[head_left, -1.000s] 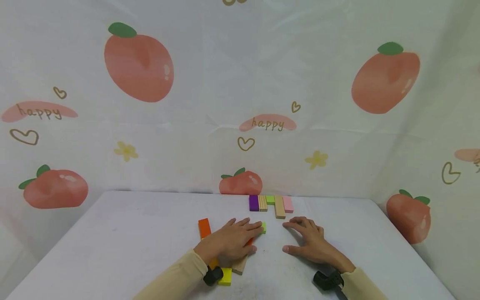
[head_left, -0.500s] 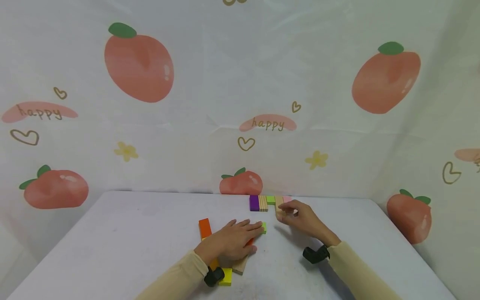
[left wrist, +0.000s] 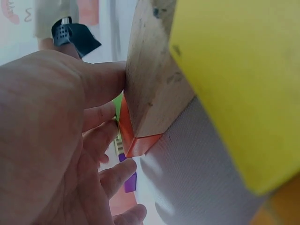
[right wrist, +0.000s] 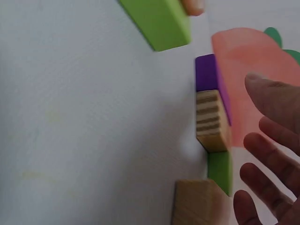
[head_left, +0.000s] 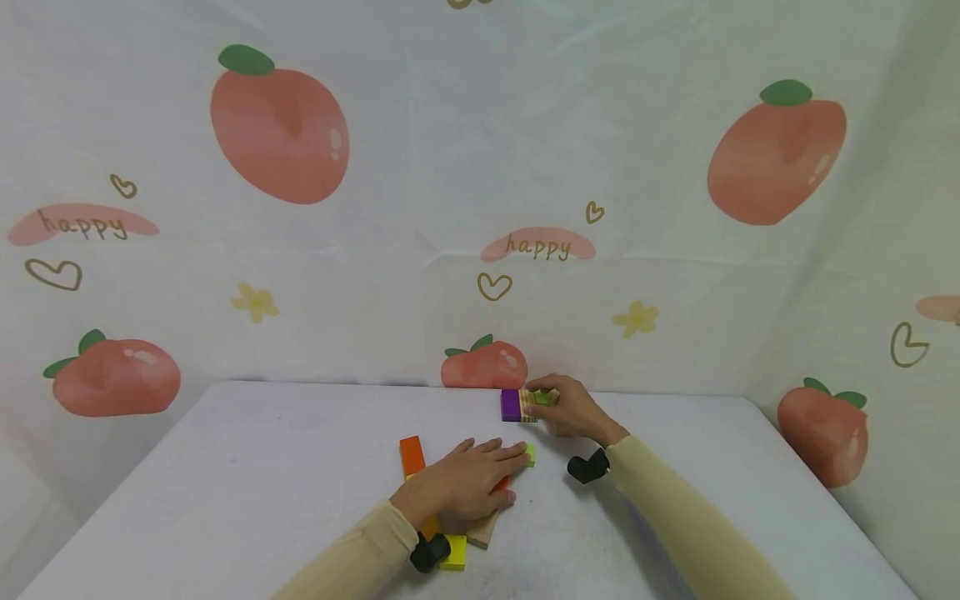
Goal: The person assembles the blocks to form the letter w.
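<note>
My left hand (head_left: 465, 483) lies palm down with fingers extended over a group of wooden blocks near the table's middle. In the left wrist view its thumb touches a plain wood block (left wrist: 152, 70), with a red-orange block (left wrist: 136, 140) beyond. A lime block (head_left: 531, 455) shows past the fingertips. My right hand (head_left: 570, 408) reaches over a row of blocks at the back, fingers spread, holding nothing. That row has a purple block (right wrist: 205, 73), a striped block (right wrist: 208, 115), a green block (right wrist: 219, 168) and a plain wood block (right wrist: 192, 201). The hand hides the pink one in the head view.
An orange block (head_left: 412, 456) sticks out left of my left hand. A yellow block (head_left: 453, 553) lies by that wrist. The white table (head_left: 262, 467) ends at a cloth backdrop (head_left: 405, 167) printed with fruit, close behind the row.
My right hand has moved forward and left from the table's right side to over the back row. The left hand stays in place.
</note>
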{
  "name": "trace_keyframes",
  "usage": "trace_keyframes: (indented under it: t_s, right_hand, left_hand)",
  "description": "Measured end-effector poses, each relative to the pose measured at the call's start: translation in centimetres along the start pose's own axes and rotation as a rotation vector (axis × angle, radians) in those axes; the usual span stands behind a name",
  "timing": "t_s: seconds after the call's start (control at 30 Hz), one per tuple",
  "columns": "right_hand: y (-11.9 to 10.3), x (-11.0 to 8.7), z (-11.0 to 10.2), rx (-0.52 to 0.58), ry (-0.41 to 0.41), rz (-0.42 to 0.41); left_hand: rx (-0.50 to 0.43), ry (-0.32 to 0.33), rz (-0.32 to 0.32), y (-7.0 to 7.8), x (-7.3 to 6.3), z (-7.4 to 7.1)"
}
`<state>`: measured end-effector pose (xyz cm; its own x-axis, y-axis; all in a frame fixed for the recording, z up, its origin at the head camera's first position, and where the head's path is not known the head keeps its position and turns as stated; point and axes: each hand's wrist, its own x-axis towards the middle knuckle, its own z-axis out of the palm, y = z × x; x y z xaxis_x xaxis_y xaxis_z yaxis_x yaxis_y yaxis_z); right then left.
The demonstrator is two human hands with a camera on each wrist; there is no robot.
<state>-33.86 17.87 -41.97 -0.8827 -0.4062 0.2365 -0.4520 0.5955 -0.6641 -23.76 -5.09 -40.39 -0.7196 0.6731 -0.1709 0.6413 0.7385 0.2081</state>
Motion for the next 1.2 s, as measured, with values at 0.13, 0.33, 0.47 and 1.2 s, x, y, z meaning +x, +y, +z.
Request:
trace_keyframes:
  t_s: [0.13, 0.33, 0.47, 1.2]
  right_hand:
    - [0.2, 0.6, 0.7, -0.017, -0.033, -0.021]
    - [0.0, 1.2, 1.3, -0.026, -0.067, -0.059]
    - [-0.3, 1.4, 1.5, -0.082, -0.086, -0.026]
    - [-0.5, 1.8, 2.0, -0.17, -0.103, 0.069]
  left_hand:
    - [-0.003, -0.001, 0.002, 0.0, 0.0, 0.0]
    - [-0.002, -0.006, -0.001, 0.0, 0.0, -0.1]
    - [-0.003, -0.01, -0.005, 0.0, 0.1, 0.0]
    - [-0.007, -0.009, 0.0, -0.1, 0.2, 0.1]
